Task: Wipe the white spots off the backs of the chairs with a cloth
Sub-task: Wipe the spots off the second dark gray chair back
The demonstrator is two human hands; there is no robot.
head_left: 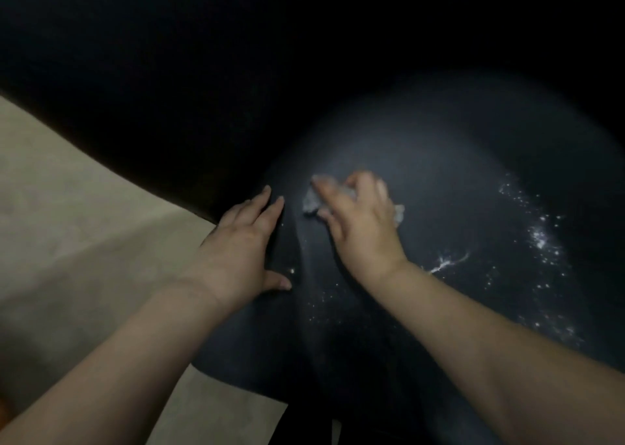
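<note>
A dark chair back point(439, 180) fills the middle and right of the head view, lit by a round patch of light. White spots point(541, 238) speckle its right side, with a white streak point(446, 263) near my right wrist and fainter specks point(321, 302) lower down. My right hand point(362, 228) presses a small crumpled white cloth point(311, 202) against the chair back; the hand is blurred and the cloth shows at both sides of it. My left hand point(240, 248) rests flat on the chair's left edge, fingers straight.
A beige floor point(67, 224) lies to the left and below the chair. The upper part of the view is black, with nothing distinguishable. A dark chair part point(304, 424) runs down to the bottom edge.
</note>
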